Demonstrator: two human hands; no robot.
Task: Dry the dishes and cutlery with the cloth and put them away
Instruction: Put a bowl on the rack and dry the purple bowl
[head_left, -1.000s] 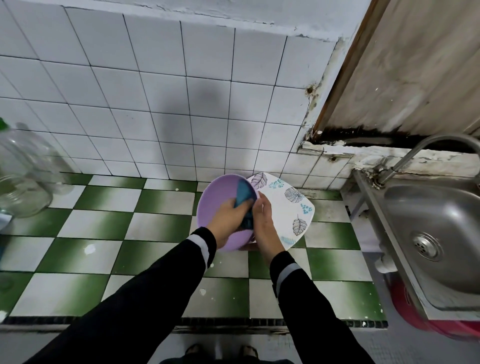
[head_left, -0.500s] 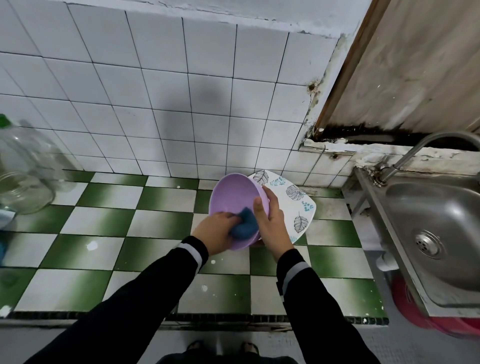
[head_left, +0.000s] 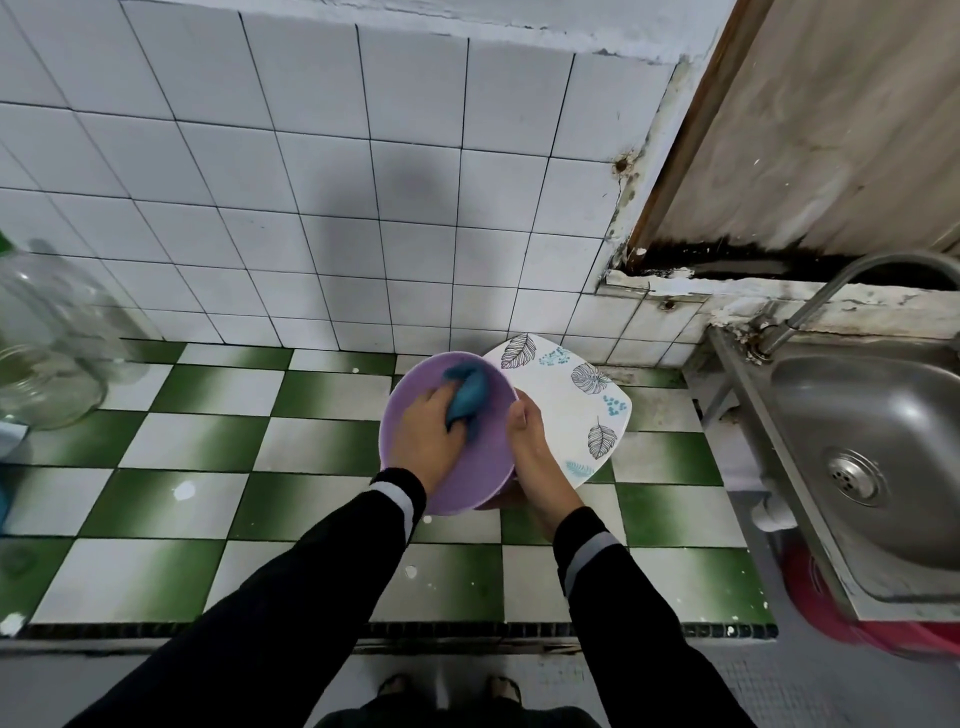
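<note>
Two dishes were in view, neither put away. The purple bowl (head_left: 467, 467), tilted over the bench (head_left: 208, 452), was mid-wipe: the left hand (head_left: 426, 436) clutched the blue cloth (head_left: 467, 397) inside it and the right hand (head_left: 530, 452) gripped its rim. The leaf-patterned plate (head_left: 576, 400) sat just behind, its support hidden. No cutlery showed.

Only one view, a wide-angle cam on the person's head, tilted forward and steeply down. It faces the white tiled wall (head_left: 363, 182) across the green-checked counter (head_left: 208, 441), with the steel sink (head_left: 872, 441) at the right edge. Close up, dead centre: left hand (head_left: 423, 441) clutching the blue cloth (head_left: 467, 395), right hand (head_left: 530, 447) gripping the purple bowl (head_left: 478, 467). Toes (head_left: 395, 686) show at the bottom.
</note>
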